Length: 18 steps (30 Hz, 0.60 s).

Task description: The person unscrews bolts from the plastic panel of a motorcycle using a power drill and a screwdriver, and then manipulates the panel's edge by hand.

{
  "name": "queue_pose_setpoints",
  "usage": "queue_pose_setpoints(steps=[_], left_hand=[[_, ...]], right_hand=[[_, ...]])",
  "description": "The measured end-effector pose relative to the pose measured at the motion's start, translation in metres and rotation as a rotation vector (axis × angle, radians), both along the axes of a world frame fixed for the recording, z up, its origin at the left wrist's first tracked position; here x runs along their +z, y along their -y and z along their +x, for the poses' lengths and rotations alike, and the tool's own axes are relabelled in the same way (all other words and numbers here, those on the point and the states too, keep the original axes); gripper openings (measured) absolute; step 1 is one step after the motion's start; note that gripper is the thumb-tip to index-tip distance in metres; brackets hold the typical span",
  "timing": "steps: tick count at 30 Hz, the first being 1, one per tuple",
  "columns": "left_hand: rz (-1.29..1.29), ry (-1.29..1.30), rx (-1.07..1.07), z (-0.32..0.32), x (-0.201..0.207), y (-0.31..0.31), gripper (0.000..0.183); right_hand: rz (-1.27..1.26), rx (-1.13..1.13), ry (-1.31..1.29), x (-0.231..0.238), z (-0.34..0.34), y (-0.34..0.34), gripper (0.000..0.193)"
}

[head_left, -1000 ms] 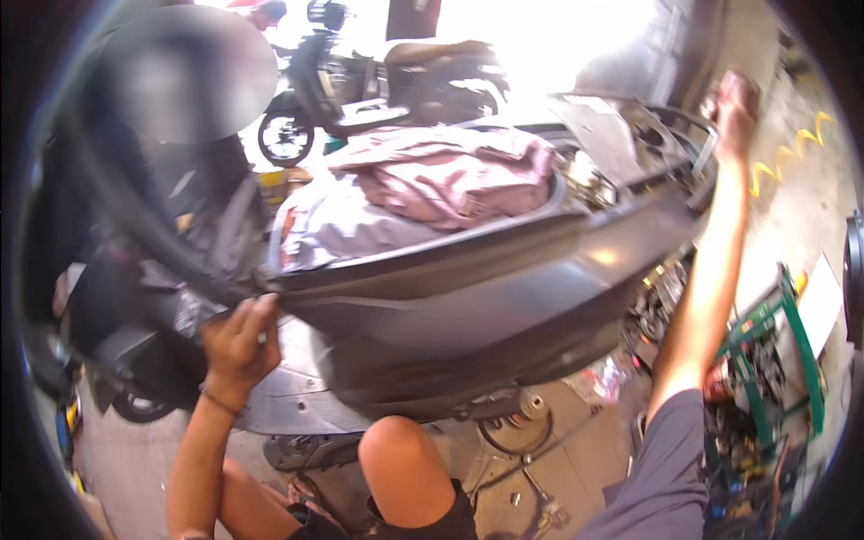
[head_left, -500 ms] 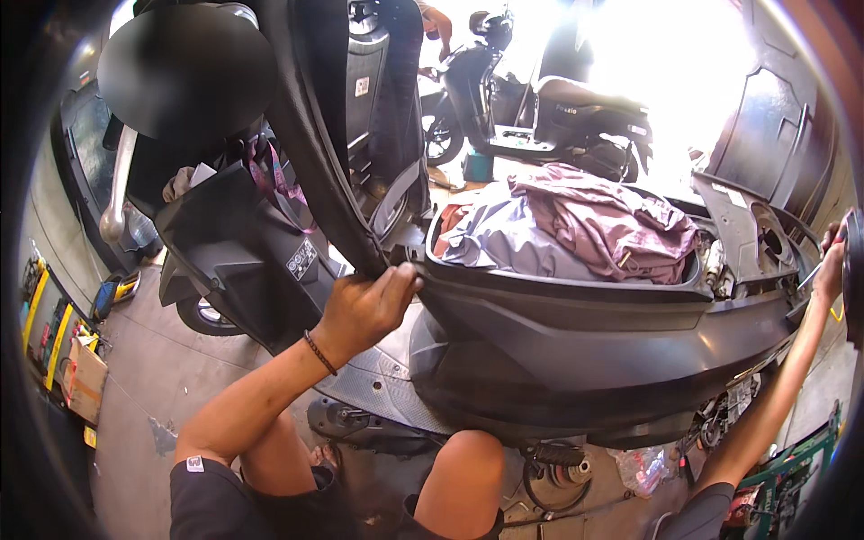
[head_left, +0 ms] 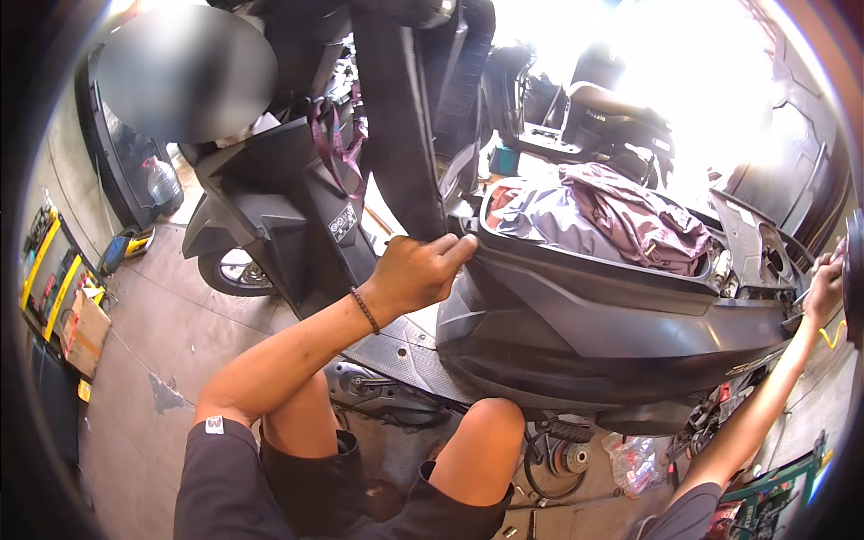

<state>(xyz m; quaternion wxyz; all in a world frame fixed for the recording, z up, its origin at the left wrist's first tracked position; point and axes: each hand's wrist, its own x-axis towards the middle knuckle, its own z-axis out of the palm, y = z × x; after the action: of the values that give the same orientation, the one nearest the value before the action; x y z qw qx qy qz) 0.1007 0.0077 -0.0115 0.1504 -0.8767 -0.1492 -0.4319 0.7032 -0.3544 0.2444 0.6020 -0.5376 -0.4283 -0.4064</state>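
A dark grey scooter body (head_left: 576, 315) stretches in front of me, its seat (head_left: 396, 108) tipped up at the front. My left hand (head_left: 418, 274) is closed at the front top edge of the body panel, just below the seat's hinge end, thumb and fingers pressed together there. Far to the right, my right hand (head_left: 823, 286) is closed at the scooter's tail; what its fingers grip is not clear. Between the hands lies the open storage compartment, filled with bunched mauve and grey cloth (head_left: 621, 216). Behind it, a loose-looking tail bracket (head_left: 747, 238) shows.
Below the body are a footboard (head_left: 405, 355), a round metal part (head_left: 567, 457) and a clear plastic bag (head_left: 633, 463). Tools and a cardboard box (head_left: 85, 333) stand at left. Another scooter (head_left: 612, 126) is parked behind; a green rack (head_left: 783, 486) stands lower right.
The view has shifted, so the scooter and left hand appear further right. Both hands keep to about the same spots on the scooter. The raised seat looks more upright.
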Motion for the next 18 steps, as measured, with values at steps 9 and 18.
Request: queue_pose_setpoints(steps=[9, 18], left_hand=[[-0.136, -0.044, 0.162, 0.015, 0.009, 0.013, 0.012], [-0.127, -0.05, 0.084, 0.009, 0.009, 0.014, 0.021]], right_hand=[[-0.017, -0.361, -0.126, -0.022, -0.026, 0.011, 0.053], [0.059, -0.683, -0.099, -0.046, -0.087, -0.006, 0.04]])
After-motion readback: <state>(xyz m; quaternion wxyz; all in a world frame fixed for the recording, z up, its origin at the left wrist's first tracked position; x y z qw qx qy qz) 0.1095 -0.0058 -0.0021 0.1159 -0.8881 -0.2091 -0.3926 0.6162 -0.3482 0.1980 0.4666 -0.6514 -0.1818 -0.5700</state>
